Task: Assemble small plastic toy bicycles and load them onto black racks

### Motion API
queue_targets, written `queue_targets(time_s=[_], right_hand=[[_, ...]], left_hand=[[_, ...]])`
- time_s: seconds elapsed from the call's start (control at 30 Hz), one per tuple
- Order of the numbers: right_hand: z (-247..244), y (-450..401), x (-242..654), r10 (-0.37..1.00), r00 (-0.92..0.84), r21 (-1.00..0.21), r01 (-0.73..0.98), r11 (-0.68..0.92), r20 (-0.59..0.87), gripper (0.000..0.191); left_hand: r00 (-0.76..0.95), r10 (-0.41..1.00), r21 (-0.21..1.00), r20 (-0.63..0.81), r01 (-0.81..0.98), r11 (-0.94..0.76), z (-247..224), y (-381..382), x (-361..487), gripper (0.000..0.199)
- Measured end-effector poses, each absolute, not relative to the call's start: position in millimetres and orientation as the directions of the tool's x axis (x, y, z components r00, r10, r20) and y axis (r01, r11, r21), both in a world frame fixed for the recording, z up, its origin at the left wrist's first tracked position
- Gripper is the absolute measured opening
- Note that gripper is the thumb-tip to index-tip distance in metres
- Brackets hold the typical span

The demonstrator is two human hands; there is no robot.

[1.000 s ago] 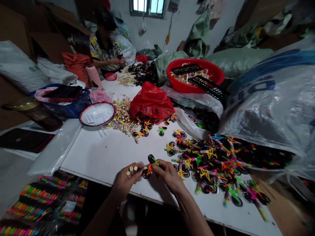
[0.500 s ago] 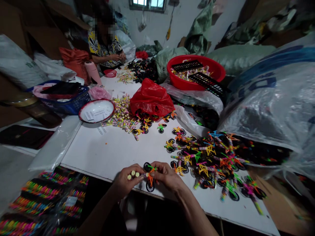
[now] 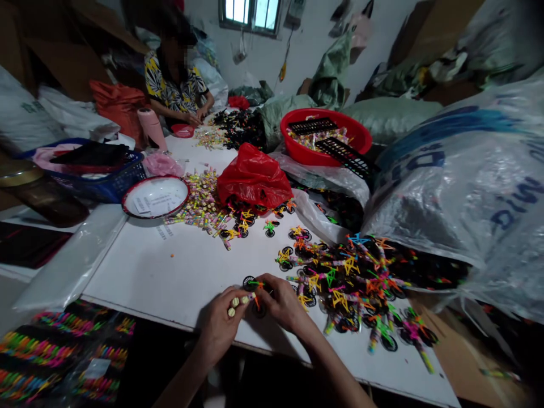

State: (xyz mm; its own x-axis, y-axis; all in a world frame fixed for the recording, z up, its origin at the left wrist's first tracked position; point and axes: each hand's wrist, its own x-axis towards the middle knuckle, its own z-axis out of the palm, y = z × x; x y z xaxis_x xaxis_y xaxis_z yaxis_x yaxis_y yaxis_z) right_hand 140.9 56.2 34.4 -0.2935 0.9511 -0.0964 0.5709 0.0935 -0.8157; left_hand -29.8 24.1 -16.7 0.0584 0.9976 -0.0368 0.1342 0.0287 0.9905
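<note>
Tiny toy bike (image 3: 256, 301), black wheels, neon orange frame, right hand (image 3: 283, 303) fingers clenched on it, left hand (image 3: 219, 326) fingers gripping candy sticks (image 3: 238, 301), just above white desk (image 3: 140, 277)

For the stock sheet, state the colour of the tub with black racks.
The tub is red, clearest in the head view.

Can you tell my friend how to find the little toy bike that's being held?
Start at the white table and look at its near edge, below the red plastic bag. The small black-wheeled toy bicycle is between the person's left hand and right hand. The pile of toy bikes lies on the table, but this one is held.
</note>
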Motion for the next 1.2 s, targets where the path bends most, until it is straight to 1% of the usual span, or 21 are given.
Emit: queue_targets(time_s=[0.07,0.1,0.17,0.2,0.23,0.27,0.33,0.43,0.5,0.53,0.6,0.7,0.77,0.8,0.87,0.93,0.97,1.03,1.1,1.17,1.2], right_hand=[[64,60,181,0.967,-0.255,-0.722,0.666,0.186,0.014,0.026],[80,64,203,0.974,-0.212,-0.62,0.756,0.212,0.075,0.028],[105,79,237,0.971,-0.064,-0.268,0.955,0.127,0.231,0.023],[111,90,245,0.963,-0.04,-0.122,0.99,0.075,0.267,0.022],[110,103,245,0.962,-0.037,-0.029,0.999,0.046,0.271,0.022],[104,119,237,0.971,-0.049,0.007,0.999,0.049,0.234,0.023],[77,154,203,0.992,-0.071,-0.075,0.994,0.079,0.109,0.026],[29,200,146,1.0,0.023,-0.163,0.986,-0.02,0.016,0.031],[9,213,125,0.998,0.059,-0.191,0.98,-0.057,0.008,0.03],[3,212,121,0.998,0.057,-0.203,0.978,-0.054,0.008,0.029],[-3,197,120,1.0,0.03,-0.22,0.975,-0.029,0.0,0.028],[-9,150,123,0.996,-0.09,-0.274,0.958,0.085,-0.006,0.028],[-16,117,120,0.983,-0.181,-0.314,0.933,0.177,0.017,0.03],[-20,103,118,0.979,-0.201,-0.327,0.924,0.201,0.032,0.032],[-25,84,114,0.984,-0.164,-0.362,0.915,0.178,0.071,0.034],[-24,76,110,0.99,-0.088,-0.488,0.863,0.13,0.108,0.033],[-21,74,108,0.992,-0.062,-0.578,0.808,0.114,0.11,0.032],[-12,71,103,0.995,-0.069,-0.749,0.655,0.099,0.071,0.031],[-4,65,96,0.992,-0.126,-0.856,0.511,0.085,0.023,0.031],[-3,54,87,0.987,-0.157,-0.905,0.419,0.077,0.012,0.03],[-4,48,84,0.988,-0.154,-0.918,0.39,0.074,0.014,0.029]], left_hand=[[0.046,0.994,0.989,-0.099,0.113,0.093,-14,24,-36,0.022],[0.015,0.99,0.985,-0.139,0.104,0.136,-16,22,-40,0.025],[-0.058,0.975,0.969,-0.214,0.112,0.219,-27,18,-49,0.029],[-0.082,0.969,0.959,-0.232,0.145,0.242,-34,15,-52,0.03],[-0.086,0.969,0.947,-0.231,0.209,0.245,-41,13,-54,0.029],[-0.076,0.974,0.927,-0.212,0.299,0.225,-48,12,-55,0.028],[-0.021,0.988,0.839,-0.153,0.525,0.141,-54,11,-53,0.026],[0.079,0.986,0.566,-0.146,0.824,0.018,-47,16,-47,0.025],[0.125,0.973,0.412,-0.193,0.911,-0.035,-37,22,-46,0.024],[0.144,0.967,0.375,-0.212,0.925,-0.055,-32,26,-46,0.022],[0.174,0.959,0.354,-0.223,0.931,-0.087,-26,33,-48,0.018],[0.151,0.972,0.337,-0.178,0.938,-0.084,-28,41,-56,0.019],[0.108,0.986,0.385,-0.125,0.922,-0.052,-34,45,-63,0.02],[0.081,0.991,0.454,-0.103,0.891,-0.025,-38,46,-66,0.023],[-0.007,0.996,0.676,-0.092,0.734,0.067,-43,46,-73,0.031],[-0.075,0.983,0.894,-0.166,0.41,0.182,-43,44,-76,0.037],[-0.079,0.971,0.949,-0.226,0.207,0.237,-41,42,-76,0.038],[-0.036,0.941,0.927,-0.336,-0.188,0.324,-36,39,-70,0.038],[-0.011,0.911,0.807,-0.413,-0.469,0.36,-29,37,-59,0.037],[-0.062,0.89,0.719,-0.453,-0.615,0.323,-24,38,-48,0.038],[-0.099,0.887,0.712,-0.452,-0.639,0.291,-23,39,-44,0.039]])
